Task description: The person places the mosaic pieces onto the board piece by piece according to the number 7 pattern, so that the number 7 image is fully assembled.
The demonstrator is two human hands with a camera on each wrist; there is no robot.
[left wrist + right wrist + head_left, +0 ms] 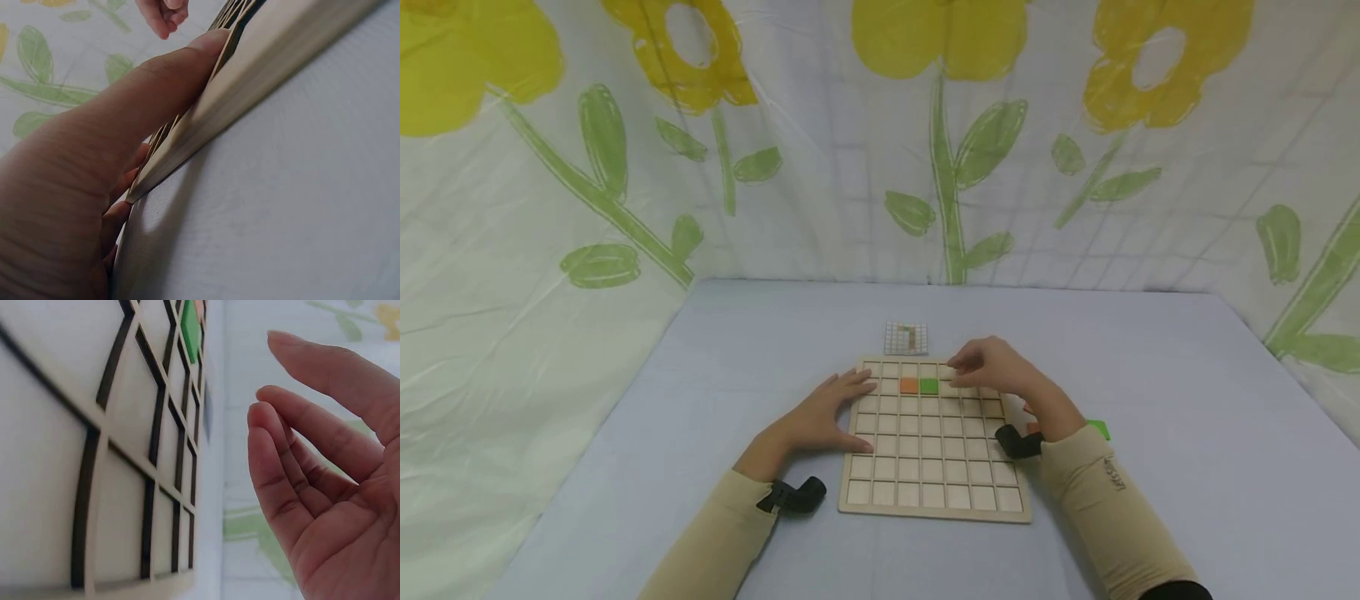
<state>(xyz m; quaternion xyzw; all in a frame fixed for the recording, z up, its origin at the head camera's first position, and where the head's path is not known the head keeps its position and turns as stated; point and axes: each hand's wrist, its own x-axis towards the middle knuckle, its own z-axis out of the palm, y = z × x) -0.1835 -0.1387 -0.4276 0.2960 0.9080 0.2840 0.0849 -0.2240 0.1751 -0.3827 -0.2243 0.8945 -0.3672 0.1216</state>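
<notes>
A wooden grid board [932, 510] lies flat on the table, divided into square cells. An orange square tile [909, 386] and a green square tile [928, 387] sit side by side in its second row from the far edge. My left hand [823, 414] rests on the board's left edge, thumb and fingers spread; in the left wrist view the thumb [169, 78] lies over the rim. Above the board's far right part hovers my right hand [996, 367], fingers loosely bent. The right wrist view shows a gap between its thumb and fingers, with nothing held.
Beyond the board's far edge lies a small card [906, 338] printed with a grid and coloured squares. Right of the board, partly hidden by the right forearm, are a green tile [1099, 428] and some orange pieces [1033, 427]. A flower-printed curtain [820, 183] hangs behind the table.
</notes>
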